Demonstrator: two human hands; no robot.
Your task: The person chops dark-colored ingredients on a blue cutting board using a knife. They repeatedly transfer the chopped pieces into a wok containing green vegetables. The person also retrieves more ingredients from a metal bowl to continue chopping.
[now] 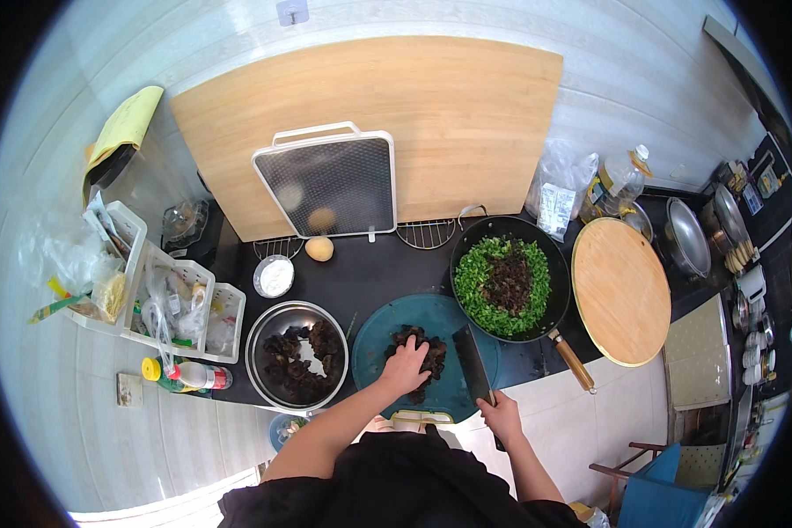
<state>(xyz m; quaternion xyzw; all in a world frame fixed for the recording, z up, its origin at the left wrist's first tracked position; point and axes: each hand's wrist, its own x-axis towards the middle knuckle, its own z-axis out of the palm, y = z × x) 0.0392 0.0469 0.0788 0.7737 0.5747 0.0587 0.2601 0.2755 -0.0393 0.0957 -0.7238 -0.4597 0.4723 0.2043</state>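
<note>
My left hand (pixel 406 365) rests with spread fingers on a pile of dark wood ear fungus (pixel 435 360) on a round teal cutting board (pixel 376 330). In my right hand (pixel 501 414) is the handle of a cleaver (pixel 472 363), its blade over the board's right side, apart from the pile. A steel bowl (pixel 251 356) to the left holds more dark fungus. At the board's upper right, a black wok (pixel 561 270) with a wooden handle holds chopped greens (pixel 473 264) around a mound of chopped dark pieces (pixel 511 284).
A small bowl of white powder (pixel 276 277) and a round yellowish item (pixel 319 249) stand behind the steel bowl. White baskets (pixel 224 323) and bottles (pixel 201 375) are at left. A round wooden board (pixel 620 290) lies right of the wok; an oil bottle (pixel 624 175) stands behind.
</note>
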